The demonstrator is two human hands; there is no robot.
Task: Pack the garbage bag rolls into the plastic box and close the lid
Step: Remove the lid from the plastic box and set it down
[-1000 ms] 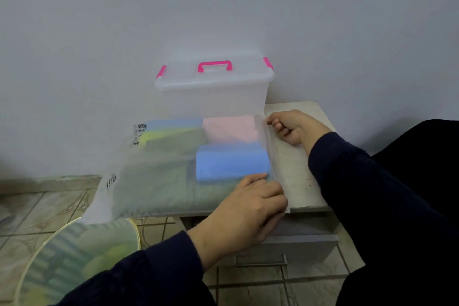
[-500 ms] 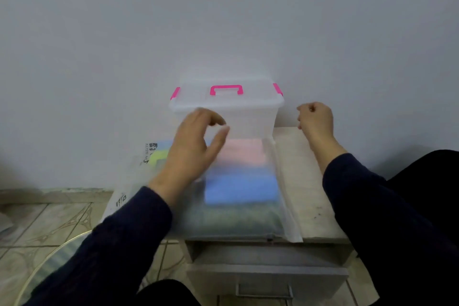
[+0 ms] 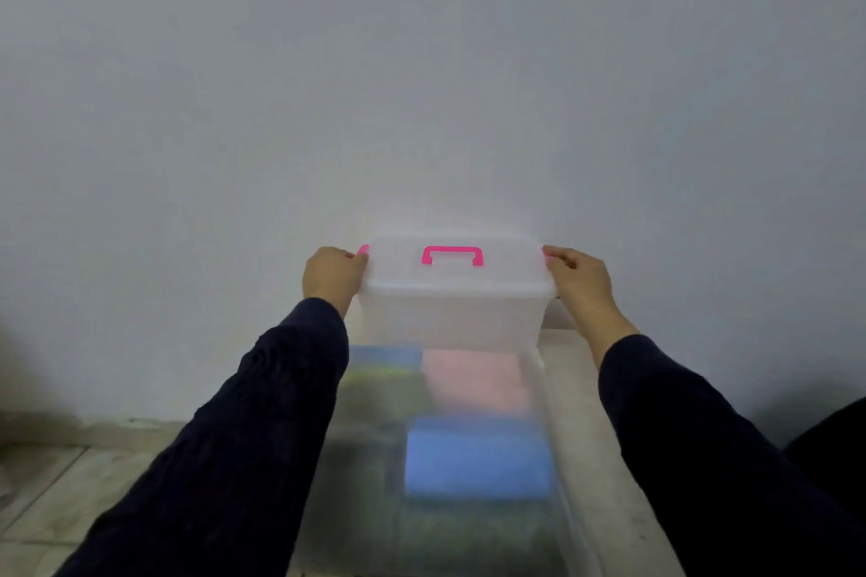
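Bagged rolls [image 3: 473,450] motion-blurred — left side hidden behind sleeve [image 3: 262,426].

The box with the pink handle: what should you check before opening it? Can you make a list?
1. Left hand on the box's left end: ok.
2. Right hand on its right end: ok.
3. Lid on the box: ok.
4. Pink clips undone: cannot tell, hands cover them.
5. Box empty inside: cannot tell, the wall is cloudy.
6. Rolls in the bag in front of the box: ok.
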